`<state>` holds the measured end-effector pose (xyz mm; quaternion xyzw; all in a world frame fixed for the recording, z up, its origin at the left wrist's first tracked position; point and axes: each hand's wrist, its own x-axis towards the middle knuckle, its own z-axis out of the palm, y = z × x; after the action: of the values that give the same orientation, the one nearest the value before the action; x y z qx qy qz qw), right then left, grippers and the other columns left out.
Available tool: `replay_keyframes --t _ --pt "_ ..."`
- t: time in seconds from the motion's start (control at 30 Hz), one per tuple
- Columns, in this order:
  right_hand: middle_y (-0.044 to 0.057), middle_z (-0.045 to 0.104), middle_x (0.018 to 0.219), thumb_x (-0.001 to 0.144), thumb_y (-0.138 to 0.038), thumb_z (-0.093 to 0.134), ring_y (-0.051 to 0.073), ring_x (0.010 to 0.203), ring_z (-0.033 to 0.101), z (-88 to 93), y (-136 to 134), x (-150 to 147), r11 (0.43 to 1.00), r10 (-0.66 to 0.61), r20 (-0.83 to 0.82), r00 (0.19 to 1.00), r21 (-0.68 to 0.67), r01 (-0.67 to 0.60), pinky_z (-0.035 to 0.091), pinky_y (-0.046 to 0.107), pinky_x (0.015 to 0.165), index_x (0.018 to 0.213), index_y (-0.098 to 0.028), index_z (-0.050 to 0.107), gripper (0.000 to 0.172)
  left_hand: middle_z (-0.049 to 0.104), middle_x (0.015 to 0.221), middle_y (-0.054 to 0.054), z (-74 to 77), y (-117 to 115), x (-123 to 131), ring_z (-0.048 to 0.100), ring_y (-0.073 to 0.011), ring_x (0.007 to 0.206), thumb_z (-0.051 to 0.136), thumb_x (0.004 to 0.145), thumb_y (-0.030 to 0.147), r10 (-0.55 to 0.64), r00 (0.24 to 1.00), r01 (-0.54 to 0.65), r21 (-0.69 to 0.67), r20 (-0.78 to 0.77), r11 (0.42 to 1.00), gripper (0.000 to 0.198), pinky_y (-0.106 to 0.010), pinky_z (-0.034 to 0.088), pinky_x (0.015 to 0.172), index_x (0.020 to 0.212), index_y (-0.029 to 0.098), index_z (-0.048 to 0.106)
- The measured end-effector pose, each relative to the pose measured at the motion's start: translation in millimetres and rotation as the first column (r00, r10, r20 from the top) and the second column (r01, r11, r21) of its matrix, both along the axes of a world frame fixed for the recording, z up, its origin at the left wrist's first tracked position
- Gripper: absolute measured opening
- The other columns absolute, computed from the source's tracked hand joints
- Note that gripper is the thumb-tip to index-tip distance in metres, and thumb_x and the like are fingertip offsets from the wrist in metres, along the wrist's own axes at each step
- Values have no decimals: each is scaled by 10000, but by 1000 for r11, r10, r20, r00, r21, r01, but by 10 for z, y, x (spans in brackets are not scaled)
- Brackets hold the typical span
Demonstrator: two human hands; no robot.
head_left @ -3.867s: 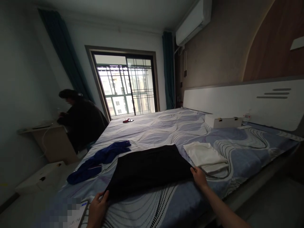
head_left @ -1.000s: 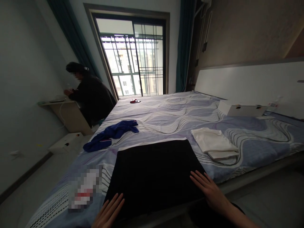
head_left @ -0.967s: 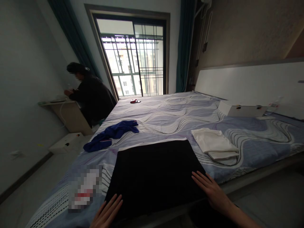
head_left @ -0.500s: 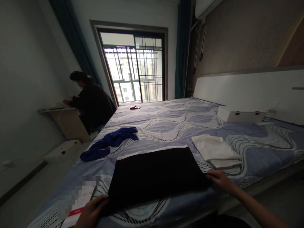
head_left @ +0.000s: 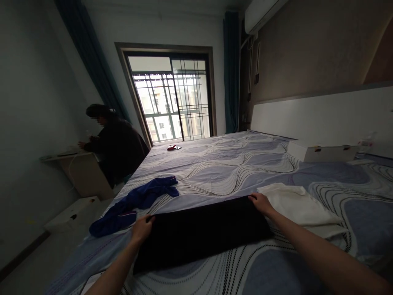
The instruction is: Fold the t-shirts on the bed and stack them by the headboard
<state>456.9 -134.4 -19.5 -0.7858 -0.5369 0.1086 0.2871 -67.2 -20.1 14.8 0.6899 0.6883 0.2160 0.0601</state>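
Observation:
A black cloth (head_left: 202,233) lies as a long flat strip on the patterned bedsheet (head_left: 215,164). My left hand (head_left: 143,229) pinches its far left corner. At the far right corner, the fingers of my right hand (head_left: 259,203) are closed on the same cloth. Just right of it rests a folded white cloth (head_left: 297,205), partly behind my right forearm. A crumpled blue garment (head_left: 138,200) lies beyond my left hand.
A white box (head_left: 322,151) and a clear bottle (head_left: 367,143) stand near the headboard. Small red and dark items (head_left: 174,148) lie at the bed's far edge. A person (head_left: 116,143) sits at a small desk (head_left: 82,172) on the left.
Both hands have moved from the black cloth's near corners to its far corners, and the cloth now forms a narrower strip without its white edge showing. The view has shifted slightly.

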Motion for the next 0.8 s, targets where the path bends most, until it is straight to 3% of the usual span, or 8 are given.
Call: replay_keyframes --t 0.13,0.2,0.3,0.33,0.4,0.47,0.63,0.8 --pt "195 655 1249 879 -217 467 330 1204 572 -53 167 -450 989 -142 91 986 -23 145 364 481 1052 1232 -127 666 416 720 1134 -201 -237 -110 420 638 -362 1132 447 824 258 118 990 -117 14 -74 993 443 -493 496 928 1175 120 679" --pt "198 473 1475 922 -239 419 357 1372 403 -146 124 -980 989 -148 207 967 61 138 188 578 1142 1440 -139 488 532 563 1406 -204 -411 -340 805 435 -346 1379 366 894 251 -20 987 46 160 -158 986 532 -515 386 1081 1376 111 541" --pt "50 289 1611 988 -402 347 305 1487 190 -333 -16 -1875 948 288 308 907 45 -316 27 588 1182 1529 -288 341 552 398 1570 -73 -675 -686 1358 283 -277 1478 344 932 280 -451 837 501 104 -311 859 553 -486 305 1161 1475 238 443" --pt "21 276 1616 1009 -431 280 283 1494 176 -386 -58 -2099 908 401 284 871 5 -420 16 580 1186 1545 -321 289 548 365 1588 -48 -737 -759 1469 269 -279 1484 358 932 293 -497 805 537 40 -324 843 553 -507 290 1166 1480 278 434" --pt "-1 248 1625 1015 -501 225 269 1502 147 -450 -108 -2320 898 433 230 871 -31 -438 3 568 1189 1551 -347 257 559 317 1609 -23 -794 -810 1529 257 -284 1489 372 942 347 -500 801 513 -54 -328 857 546 -541 263 1171 1486 338 411" --pt "11 234 1629 990 -578 271 279 1504 133 -461 -112 -2227 920 391 215 895 -70 -386 -12 559 1190 1544 -340 286 603 287 1620 -20 -767 -754 1388 251 -284 1491 360 957 438 -449 829 450 -80 -333 889 545 -541 240 1178 1497 367 378" --pt "38 236 1630 963 -593 353 274 1504 134 -424 -72 -1382 968 223 273 936 -176 -179 -13 533 1189 1528 -313 338 631 355 1591 -95 -629 -567 630 306 -339 1460 361 933 554 -218 912 191 -111 -347 975 629 -534 286 1141 1505 293 382" --pt "106 267 1614 956 -551 394 266 1483 212 -496 -295 -894 986 -37 303 952 -142 83 118 467 1186 1543 -188 308 696 400 1554 -151 -717 -744 114 361 -359 1419 302 910 575 -89 969 87 -21 -229 996 712 -547 340 1088 1499 184 386"
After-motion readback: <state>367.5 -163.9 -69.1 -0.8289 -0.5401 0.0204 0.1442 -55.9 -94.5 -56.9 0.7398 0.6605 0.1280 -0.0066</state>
